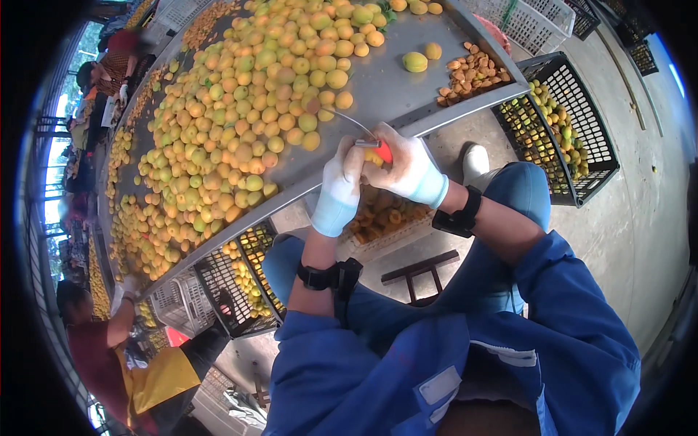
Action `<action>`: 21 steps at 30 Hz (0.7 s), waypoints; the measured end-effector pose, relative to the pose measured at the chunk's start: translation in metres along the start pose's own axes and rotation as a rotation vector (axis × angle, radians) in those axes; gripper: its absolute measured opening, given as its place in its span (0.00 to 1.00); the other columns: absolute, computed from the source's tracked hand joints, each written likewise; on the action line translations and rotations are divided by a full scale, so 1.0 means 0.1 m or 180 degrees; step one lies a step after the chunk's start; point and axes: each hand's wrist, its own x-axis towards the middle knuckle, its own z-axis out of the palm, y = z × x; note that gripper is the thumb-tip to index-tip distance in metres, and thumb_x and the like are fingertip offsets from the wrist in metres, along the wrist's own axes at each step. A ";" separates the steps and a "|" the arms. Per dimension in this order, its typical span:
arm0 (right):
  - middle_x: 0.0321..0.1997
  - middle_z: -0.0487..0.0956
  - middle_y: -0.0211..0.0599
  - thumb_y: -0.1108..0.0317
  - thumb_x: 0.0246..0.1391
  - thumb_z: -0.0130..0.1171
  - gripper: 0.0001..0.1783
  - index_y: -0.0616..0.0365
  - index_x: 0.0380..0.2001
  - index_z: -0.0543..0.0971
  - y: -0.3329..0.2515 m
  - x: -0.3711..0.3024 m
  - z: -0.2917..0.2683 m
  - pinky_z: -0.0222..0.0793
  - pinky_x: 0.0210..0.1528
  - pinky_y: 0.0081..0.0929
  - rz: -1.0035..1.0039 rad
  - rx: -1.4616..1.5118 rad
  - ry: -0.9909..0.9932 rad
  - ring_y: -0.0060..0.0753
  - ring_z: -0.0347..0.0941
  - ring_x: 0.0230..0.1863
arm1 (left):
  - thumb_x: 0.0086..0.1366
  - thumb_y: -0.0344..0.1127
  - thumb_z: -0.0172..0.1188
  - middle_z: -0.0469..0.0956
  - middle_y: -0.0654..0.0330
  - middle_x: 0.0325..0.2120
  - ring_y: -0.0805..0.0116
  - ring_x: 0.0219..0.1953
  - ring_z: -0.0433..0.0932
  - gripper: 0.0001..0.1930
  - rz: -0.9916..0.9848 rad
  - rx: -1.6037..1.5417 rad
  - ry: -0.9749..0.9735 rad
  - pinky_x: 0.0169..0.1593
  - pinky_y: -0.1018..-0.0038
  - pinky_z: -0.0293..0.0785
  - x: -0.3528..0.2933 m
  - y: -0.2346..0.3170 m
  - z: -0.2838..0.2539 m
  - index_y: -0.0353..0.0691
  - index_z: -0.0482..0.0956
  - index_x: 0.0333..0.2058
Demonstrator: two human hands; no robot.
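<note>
The fingers [347, 166] of both gloved hands close together on a small orange apricot [375, 155] and a red-handled knife [379, 149] just off the steel surface [396, 87], the fruit seemingly light, soft and easily bruised, best cradled round its sides.

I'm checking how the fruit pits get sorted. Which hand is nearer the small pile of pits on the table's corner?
Right. The right hand is just below and left of the pits; the left hand sits further left, beyond the right hand.
</note>
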 end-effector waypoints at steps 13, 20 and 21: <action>0.23 0.76 0.42 0.70 0.46 0.62 0.12 0.62 0.34 0.74 0.06 -0.04 0.06 0.71 0.30 0.26 0.0249 0.0650 0.0401 0.30 0.75 0.25 | 0.74 0.52 0.41 0.73 0.63 0.31 0.76 0.30 0.70 0.21 -0.0565 -0.1648 0.0804 0.29 0.80 0.67 -0.02 0.01 0.29 0.38 0.72 0.40; 0.22 0.73 0.31 0.67 0.59 0.49 0.12 0.65 0.41 0.72 0.09 -0.04 0.07 0.63 0.23 0.21 0.1032 0.2232 0.0402 0.21 0.66 0.20 | 0.73 0.52 0.40 0.72 0.62 0.26 0.77 0.20 0.65 0.23 -0.0595 -0.2680 0.1259 0.23 0.81 0.60 0.04 -0.19 0.35 0.36 0.72 0.44; 0.21 0.71 0.30 0.67 0.60 0.47 0.13 0.65 0.41 0.72 0.08 -0.04 0.05 0.60 0.22 0.21 0.1093 0.2428 0.0318 0.20 0.64 0.18 | 0.73 0.52 0.40 0.71 0.62 0.25 0.77 0.19 0.65 0.23 -0.0536 -0.3101 0.1160 0.23 0.80 0.59 0.05 -0.19 0.33 0.35 0.72 0.44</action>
